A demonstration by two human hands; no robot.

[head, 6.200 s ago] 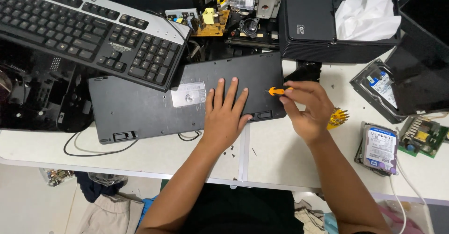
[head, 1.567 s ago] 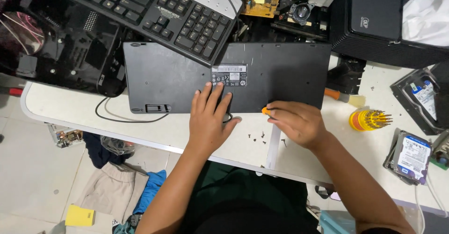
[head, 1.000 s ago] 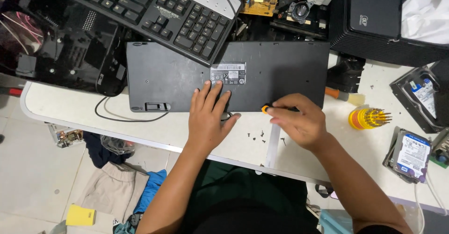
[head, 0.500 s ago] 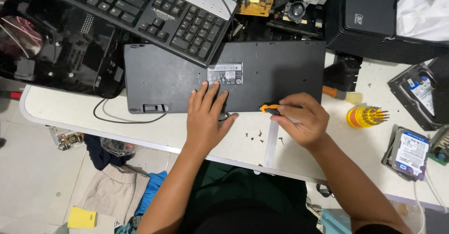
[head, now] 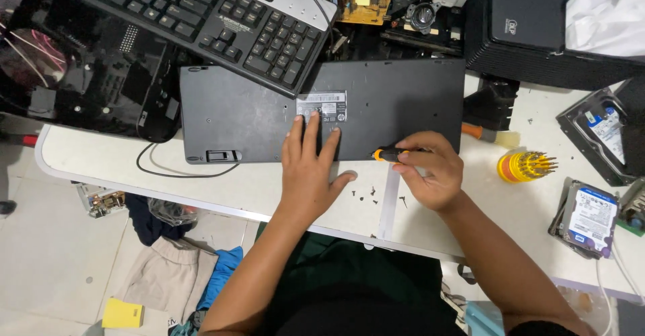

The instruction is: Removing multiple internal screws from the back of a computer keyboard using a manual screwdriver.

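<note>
Left hand [head: 309,164] flat, fingers spread on upturned black keyboard [head: 269,111] at table centre, right hand [head: 430,171] at its 3 o'clock gripping orange screwdriver [head: 388,153] against keyboard's near edge, loose screws [head: 373,193] between hands, bit holder [head: 524,166] at 3 o'clock.

Left hand [head: 310,168] lies flat with fingers spread, while right hand [head: 430,173] curls in a closed grip.

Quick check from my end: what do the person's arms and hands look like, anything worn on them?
Both forearms are bare, with no sleeves in view. The left hand and right hand have no gloves, and no rings, watch or bands show. Dark green clothing covers the body below.
</note>
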